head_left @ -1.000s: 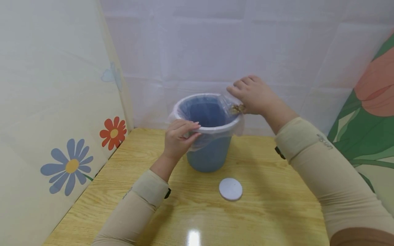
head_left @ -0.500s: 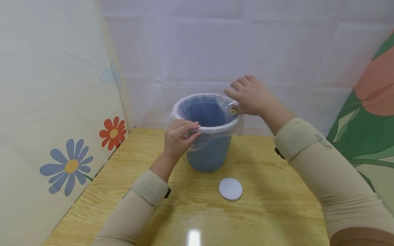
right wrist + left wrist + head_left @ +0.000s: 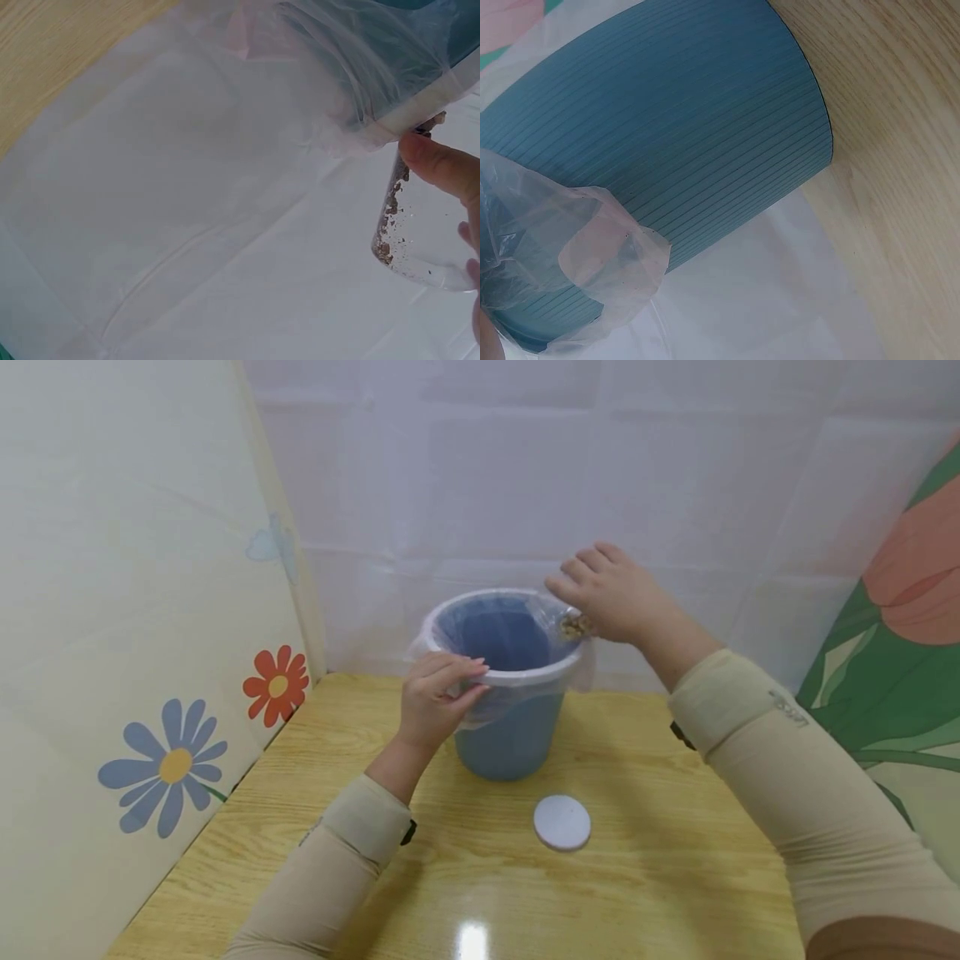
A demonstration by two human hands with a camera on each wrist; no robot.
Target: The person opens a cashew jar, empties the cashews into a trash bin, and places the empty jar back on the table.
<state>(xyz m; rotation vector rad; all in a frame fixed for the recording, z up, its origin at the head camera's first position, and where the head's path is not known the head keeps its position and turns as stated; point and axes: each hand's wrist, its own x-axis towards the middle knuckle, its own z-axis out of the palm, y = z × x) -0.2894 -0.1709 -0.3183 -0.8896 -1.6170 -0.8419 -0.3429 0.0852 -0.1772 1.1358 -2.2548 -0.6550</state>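
Note:
A blue trash can (image 3: pixel 510 743) with a white rim stands upright on the table, and a clear plastic bag (image 3: pixel 630 262) lines it and folds over the rim. My left hand (image 3: pixel 437 695) pinches the rim and bag at the near left. At the right side of the rim, my right hand (image 3: pixel 618 597) grips a clear see-through container (image 3: pixel 431 270), tipped with its mouth toward the can. Brown flaky bits (image 3: pixel 390 210) cling along its inner wall, and some gather near the mouth. Most of the container is hidden by the hand in the head view.
A flat white disc (image 3: pixel 562 822) lies on the wood-grain table (image 3: pixel 465 868) in front of the can. Behind the can hangs a pale creased sheet (image 3: pixel 510 485). Flower-printed panels (image 3: pixel 172 610) stand at the left and right.
My right hand has shifted slightly left with the clear container, and the brown bits near its mouth show a bit more. The left hand and trash can have stayed in place.

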